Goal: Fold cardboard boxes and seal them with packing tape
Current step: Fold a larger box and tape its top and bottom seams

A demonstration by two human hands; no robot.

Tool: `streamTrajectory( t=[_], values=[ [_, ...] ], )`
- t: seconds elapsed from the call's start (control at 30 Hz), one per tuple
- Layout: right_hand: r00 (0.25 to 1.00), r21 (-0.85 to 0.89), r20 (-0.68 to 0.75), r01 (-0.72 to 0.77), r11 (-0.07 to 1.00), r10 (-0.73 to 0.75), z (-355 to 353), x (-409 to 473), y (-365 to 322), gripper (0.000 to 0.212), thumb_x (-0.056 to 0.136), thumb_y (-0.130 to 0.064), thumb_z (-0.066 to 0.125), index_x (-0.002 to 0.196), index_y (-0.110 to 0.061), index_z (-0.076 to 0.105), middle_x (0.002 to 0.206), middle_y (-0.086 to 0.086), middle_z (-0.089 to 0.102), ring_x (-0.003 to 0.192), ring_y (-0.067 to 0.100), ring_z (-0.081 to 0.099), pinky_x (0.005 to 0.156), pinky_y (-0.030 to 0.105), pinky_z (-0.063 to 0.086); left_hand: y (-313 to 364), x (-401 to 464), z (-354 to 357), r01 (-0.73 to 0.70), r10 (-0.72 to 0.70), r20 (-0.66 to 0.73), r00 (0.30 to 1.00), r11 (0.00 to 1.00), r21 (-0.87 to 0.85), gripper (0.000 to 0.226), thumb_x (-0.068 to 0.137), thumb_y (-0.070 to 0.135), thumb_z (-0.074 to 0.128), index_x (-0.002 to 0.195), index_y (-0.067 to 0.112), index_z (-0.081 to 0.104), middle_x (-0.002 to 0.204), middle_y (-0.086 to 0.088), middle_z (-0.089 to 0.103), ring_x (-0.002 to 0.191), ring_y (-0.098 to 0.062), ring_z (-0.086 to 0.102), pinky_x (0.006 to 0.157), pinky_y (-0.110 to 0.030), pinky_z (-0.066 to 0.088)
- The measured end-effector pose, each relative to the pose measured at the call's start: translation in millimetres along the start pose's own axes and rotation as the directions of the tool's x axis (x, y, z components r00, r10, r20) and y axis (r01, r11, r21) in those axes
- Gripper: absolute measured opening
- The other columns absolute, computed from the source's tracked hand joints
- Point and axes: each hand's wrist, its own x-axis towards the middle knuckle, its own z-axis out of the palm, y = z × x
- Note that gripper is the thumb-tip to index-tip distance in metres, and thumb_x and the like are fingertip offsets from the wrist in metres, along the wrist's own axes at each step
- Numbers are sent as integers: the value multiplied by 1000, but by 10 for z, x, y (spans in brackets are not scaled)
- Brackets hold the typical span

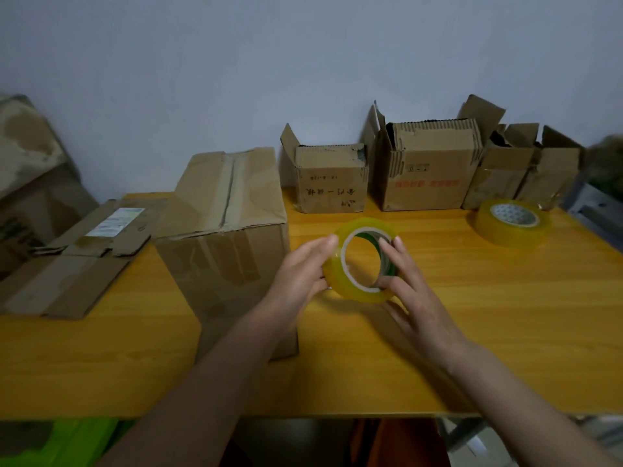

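Your tape roll (pixel 362 261) is a clear yellow, with a white core and a green streak inside the ring. The second roll (pixel 512 222) is the same yellow, its core end pale grey with a pattern of dots. The table (pixel 472 315) under them is orange-yellow wood grain. All your boxes are brown cardboard: the taped box (pixel 224 230) plain, the small box (pixel 332 178) with black characters, the taller box (pixel 428 166) with red print. The flattened box (pixel 77 261) carries a white label. The wall (pixel 303 62) is pale blue-grey. Bright green (pixel 67 443) shows below the table edge.
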Motion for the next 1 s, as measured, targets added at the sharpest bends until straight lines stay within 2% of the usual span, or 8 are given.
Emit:
streamTrajectory(
  t=[0.1, 0.2, 0.3, 0.37, 0.43, 0.6, 0.8, 1.0],
  values=[
    [999, -106, 7, 45, 993, -44, 39, 10, 14, 43, 72, 6, 72, 108, -11, 57, 153, 10, 31, 147, 26, 15, 114, 48, 27, -36, -63, 23, -20, 19, 20, 1000, 999, 36, 42, 80, 16, 76, 119, 12, 62, 113, -5, 71, 104, -20, 68, 91, -36, 54],
    [999, -143, -35, 10, 990, -15, 92, 50, -27, 46, 72, 9, 70, 113, -11, 59, 150, 6, 38, 147, 21, 17, 115, 44, 26, -124, -113, 58, -93, 94, -93, 991, 996, 12, 52, 75, 0, 78, 120, 13, 56, 108, -3, 70, 96, -12, 69, 80, -26, 56],
    [971, 90, -171, -152, 984, 165, 92, 118, -171, 43, 81, 7, 61, 119, -13, 58, 137, 2, 51, 135, 14, 37, 111, 42, 37, -173, -159, 37, -157, 169, -143, 975, 983, 93, 63, 70, 1, 82, 122, 17, 49, 111, 0, 65, 99, -8, 66, 80, -24, 56],
    [915, 293, -278, -209, 933, 293, 27, 216, -309, 32, 88, -12, 57, 119, -18, 56, 121, -3, 56, 117, 9, 49, 100, 36, 46, -188, -199, 24, -196, 229, -149, 962, 958, 209, 66, 69, 3, 84, 120, 23, 47, 113, 3, 61, 102, -8, 64, 82, -24, 56],
    [887, 397, -305, -212, 893, 346, -48, 324, -440, 33, 90, -31, 52, 122, -22, 52, 117, -9, 52, 113, 4, 49, 96, 23, 45, -211, -247, 29, -245, 291, -151, 945, 933, 263, 65, 68, 2, 84, 113, 30, 46, 111, 6, 60, 99, -4, 63, 79, -21, 55],
    [933, 399, -113, -273, 876, 342, -183, 511, -574, 31, 89, -36, 58, 119, -29, 54, 127, -11, 47, 123, 5, 40, 97, 14, 34, -280, -344, 46, -333, 399, -130, 908, 873, 356, 62, 67, -1, 84, 104, 32, 46, 104, 5, 59, 90, 0, 61, 72, -18, 52],
    [928, 385, -15, -337, 859, 371, -195, 564, -580, 21, 85, -20, 66, 99, -32, 56, 115, -9, 54, 113, 12, 49, 97, 35, 46, -295, -414, 15, -328, 415, -127, 901, 842, 428, 61, 67, 1, 84, 99, 35, 44, 101, 11, 56, 87, 9, 57, 66, -11, 47],
    [913, 371, 27, -387, 844, 406, -182, 574, -625, 22, 86, -15, 66, 85, -32, 53, 110, -8, 55, 109, 8, 51, 91, 20, 43, -368, -425, -21, -290, 392, -130, 911, 830, 477, 61, 68, 6, 85, 100, 37, 43, 103, 12, 55, 95, -3, 57, 70, -12, 47]
  ],
)
